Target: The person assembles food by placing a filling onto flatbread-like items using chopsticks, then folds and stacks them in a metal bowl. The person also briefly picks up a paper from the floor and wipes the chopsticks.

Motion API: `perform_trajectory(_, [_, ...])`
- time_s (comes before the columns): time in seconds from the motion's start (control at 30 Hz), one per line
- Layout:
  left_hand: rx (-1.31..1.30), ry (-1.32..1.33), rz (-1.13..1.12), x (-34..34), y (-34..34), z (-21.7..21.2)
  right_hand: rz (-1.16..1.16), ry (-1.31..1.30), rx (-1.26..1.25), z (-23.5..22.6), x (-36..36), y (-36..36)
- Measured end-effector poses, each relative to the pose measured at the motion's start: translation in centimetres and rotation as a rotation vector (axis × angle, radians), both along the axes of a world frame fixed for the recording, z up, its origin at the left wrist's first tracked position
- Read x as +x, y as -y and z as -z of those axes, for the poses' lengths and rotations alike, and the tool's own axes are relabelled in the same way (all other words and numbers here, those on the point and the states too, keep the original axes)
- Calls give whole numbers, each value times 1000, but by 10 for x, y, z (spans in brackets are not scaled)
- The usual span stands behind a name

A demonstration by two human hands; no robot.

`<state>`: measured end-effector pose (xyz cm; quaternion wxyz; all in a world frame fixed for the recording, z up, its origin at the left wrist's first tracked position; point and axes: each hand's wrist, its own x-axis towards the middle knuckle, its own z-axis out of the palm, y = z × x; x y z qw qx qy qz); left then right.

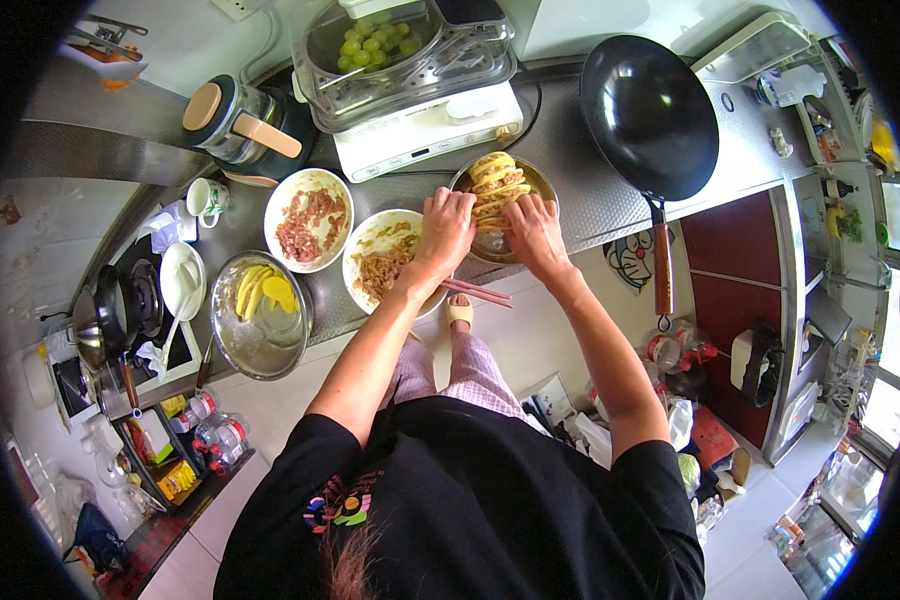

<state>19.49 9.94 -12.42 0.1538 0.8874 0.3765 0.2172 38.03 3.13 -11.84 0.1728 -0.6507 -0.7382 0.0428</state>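
Observation:
My left hand (446, 232) and my right hand (537, 235) meet over a metal bowl (552, 192) at the counter's front edge. Their fingers are closed on the near end of a row of stuffed yellow slices (498, 180), with meat filling showing between the slices; the fingertips are partly hidden. Under my left forearm stands a white bowl of minced filling (380, 268). Pinkish chopsticks (480, 291) stick out from that bowl's right side. Left of it is another white bowl with pinkish chopped meat (312, 222). A steel bowl (260, 345) holds several plain yellow slices (267, 290).
A black wok (650, 115) lies right, its wooden handle (662, 265) jutting past the counter edge. Behind the bowls stand a white steamer appliance (425, 135) with green grapes on top and a glass kettle (240, 130). At left are a mug (207, 198) and a white bowl with spoon (180, 282).

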Motion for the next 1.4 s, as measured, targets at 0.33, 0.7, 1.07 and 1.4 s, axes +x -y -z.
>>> perform_trajectory(0.33, [-14, -11, -81, -5, 23, -20, 265, -12, -40, 4, -5, 3])
perform_trajectory(0.7, [-12, 30, -114, -5, 41, -33, 304, 226, -139, 17, 1, 4])
perform_trajectory(1.07, [0, 196, -658, -258, 75, -78, 214, 167, -96, 13, 9, 7])
perform_trajectory(1.4, [80, -344, -794, -364, 42, -36, 238, 182, -103, 11, 6, 5])
